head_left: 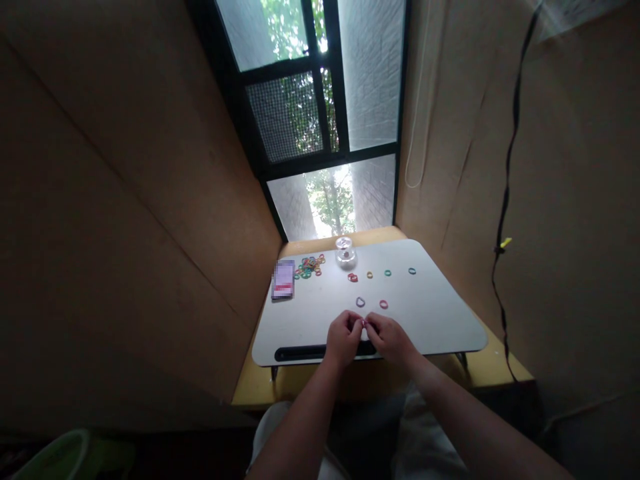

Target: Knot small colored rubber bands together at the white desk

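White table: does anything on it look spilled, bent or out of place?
Slightly: the purple ring, just beyond the left hand, looks bent out of round, unlike the pink ring beside it. Farther back at left, a jumbled pile of rings contrasts with the spaced-out yellow ring and green ring; whether it spilled is unclear.

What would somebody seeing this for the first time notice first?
The bright, black-framed glass window at the back would probably draw the eye first. Next come the bare left hand and bare right hand, pinching a tiny pinkish object near the front edge of the white, round-cornered board. A pile of small multicoloured rings lies at the board's far left.
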A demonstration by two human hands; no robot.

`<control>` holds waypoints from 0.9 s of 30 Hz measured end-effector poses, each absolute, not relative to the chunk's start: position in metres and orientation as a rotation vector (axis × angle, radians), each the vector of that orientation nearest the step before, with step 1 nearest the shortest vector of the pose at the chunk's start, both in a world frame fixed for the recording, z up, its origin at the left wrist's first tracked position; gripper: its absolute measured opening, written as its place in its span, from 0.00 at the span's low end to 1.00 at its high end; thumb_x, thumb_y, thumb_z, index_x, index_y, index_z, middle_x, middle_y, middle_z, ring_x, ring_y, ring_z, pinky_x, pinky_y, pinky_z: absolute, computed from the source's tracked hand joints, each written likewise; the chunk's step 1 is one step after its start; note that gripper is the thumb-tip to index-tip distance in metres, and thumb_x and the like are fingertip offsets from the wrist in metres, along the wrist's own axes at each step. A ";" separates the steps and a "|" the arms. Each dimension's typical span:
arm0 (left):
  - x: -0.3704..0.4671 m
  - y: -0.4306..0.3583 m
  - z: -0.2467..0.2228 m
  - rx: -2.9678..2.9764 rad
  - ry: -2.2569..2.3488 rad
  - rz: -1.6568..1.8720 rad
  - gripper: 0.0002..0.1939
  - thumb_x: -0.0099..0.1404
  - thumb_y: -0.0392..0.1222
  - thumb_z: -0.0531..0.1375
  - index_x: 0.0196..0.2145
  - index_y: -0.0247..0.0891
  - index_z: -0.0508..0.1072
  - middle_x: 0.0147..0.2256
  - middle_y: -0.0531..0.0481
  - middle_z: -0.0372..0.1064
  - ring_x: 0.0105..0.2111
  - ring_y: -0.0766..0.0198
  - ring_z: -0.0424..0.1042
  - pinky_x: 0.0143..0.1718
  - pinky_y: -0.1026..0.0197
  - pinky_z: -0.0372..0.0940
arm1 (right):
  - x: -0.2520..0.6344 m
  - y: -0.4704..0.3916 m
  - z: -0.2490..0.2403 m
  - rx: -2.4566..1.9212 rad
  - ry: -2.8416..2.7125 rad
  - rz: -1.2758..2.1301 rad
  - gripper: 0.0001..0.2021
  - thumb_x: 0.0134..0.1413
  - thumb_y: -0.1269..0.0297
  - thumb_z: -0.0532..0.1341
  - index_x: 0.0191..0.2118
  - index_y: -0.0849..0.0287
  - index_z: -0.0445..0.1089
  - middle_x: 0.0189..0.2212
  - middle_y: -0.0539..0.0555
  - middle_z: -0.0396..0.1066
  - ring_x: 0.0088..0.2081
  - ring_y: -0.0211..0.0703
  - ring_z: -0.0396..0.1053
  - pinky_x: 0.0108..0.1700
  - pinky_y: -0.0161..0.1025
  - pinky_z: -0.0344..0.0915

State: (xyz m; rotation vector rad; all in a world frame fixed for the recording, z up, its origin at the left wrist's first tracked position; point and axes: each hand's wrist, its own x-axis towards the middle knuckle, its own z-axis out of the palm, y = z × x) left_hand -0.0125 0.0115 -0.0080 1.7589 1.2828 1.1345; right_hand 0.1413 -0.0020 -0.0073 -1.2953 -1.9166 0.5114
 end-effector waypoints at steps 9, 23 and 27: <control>-0.012 0.009 -0.004 1.750 1.255 1.147 0.07 0.63 0.43 0.57 0.32 0.37 0.71 0.24 0.56 0.64 0.25 0.68 0.62 0.29 0.65 0.57 | 0.140 -0.002 -0.007 -1.301 -1.901 0.488 0.11 0.60 0.64 0.52 0.26 0.57 0.60 0.21 0.47 0.63 0.23 0.37 0.59 0.27 0.35 0.50; -0.011 0.010 -0.007 1.739 1.261 1.138 0.07 0.63 0.41 0.56 0.31 0.37 0.71 0.24 0.56 0.65 0.25 0.68 0.64 0.29 0.65 0.58 | 0.140 -0.003 -0.008 -1.303 -1.888 0.475 0.14 0.61 0.62 0.53 0.24 0.56 0.57 0.19 0.47 0.60 0.22 0.36 0.57 0.26 0.35 0.48; -0.012 0.011 -0.009 1.709 1.215 1.128 0.08 0.65 0.41 0.54 0.32 0.38 0.71 0.25 0.55 0.68 0.25 0.67 0.66 0.29 0.65 0.59 | 0.140 -0.002 -0.008 -1.301 -1.885 0.482 0.13 0.60 0.62 0.53 0.24 0.56 0.58 0.19 0.46 0.60 0.22 0.36 0.58 0.26 0.34 0.49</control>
